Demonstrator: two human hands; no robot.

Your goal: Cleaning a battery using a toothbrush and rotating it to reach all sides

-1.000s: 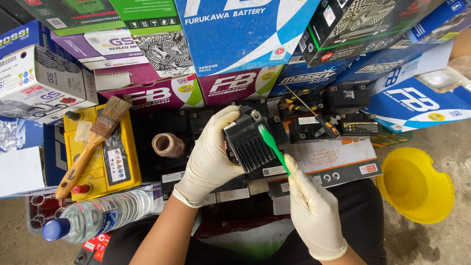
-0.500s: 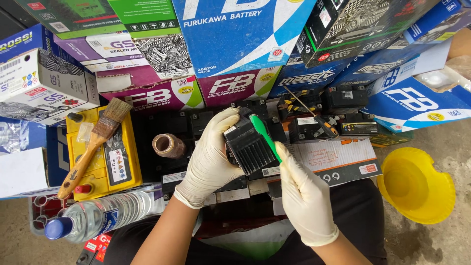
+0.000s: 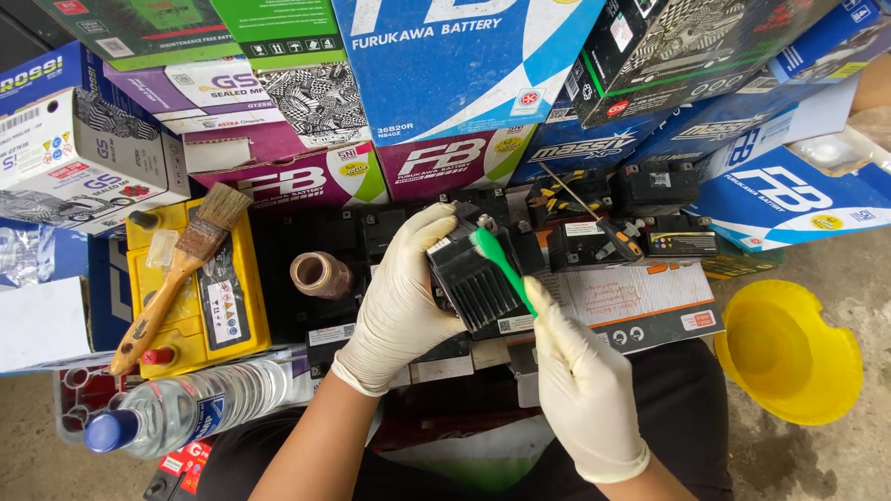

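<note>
A bare concrete floor [image 3: 835,464] carries everything. A yellow plastic bowl [image 3: 789,353] sits on it at the right, and a clear water bottle [image 3: 186,408] with a blue cap lies on its side at the left. Behind them, black batteries [image 3: 650,190] and one yellow battery [image 3: 190,288] stand in a row before stacked cardboard boxes [image 3: 464,65].

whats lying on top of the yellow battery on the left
A wooden-handled paintbrush lies slantwise across the yellow battery, bristles toward the boxes. The label under the brush is partly covered.
</note>
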